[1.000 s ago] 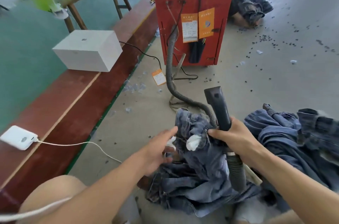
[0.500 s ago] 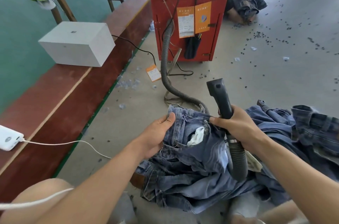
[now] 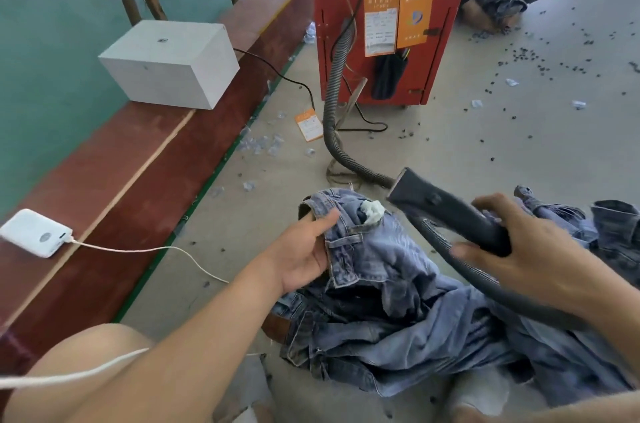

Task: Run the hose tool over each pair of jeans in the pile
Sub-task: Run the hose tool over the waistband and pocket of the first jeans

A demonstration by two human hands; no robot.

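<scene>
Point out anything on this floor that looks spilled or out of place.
Small dark specks lie scattered over the grey concrete floor right of the red cabinet. Clear plastic scraps and one orange paper tag lie loose near the black ribbed hose.

garment workshop, concrete floor (image 3: 519, 145) strewn with scraps, red machine cabinet (image 3: 391, 24), heaped jeans (image 3: 415, 301)

left hand (image 3: 304, 259) grips waistband of faded blue denim jeans (image 3: 374, 259) | right hand (image 3: 530, 259) holds black nozzle of grey ribbed hose tool (image 3: 450, 211), tilted above jeans | red metal cabinet (image 3: 388, 17) behind
</scene>
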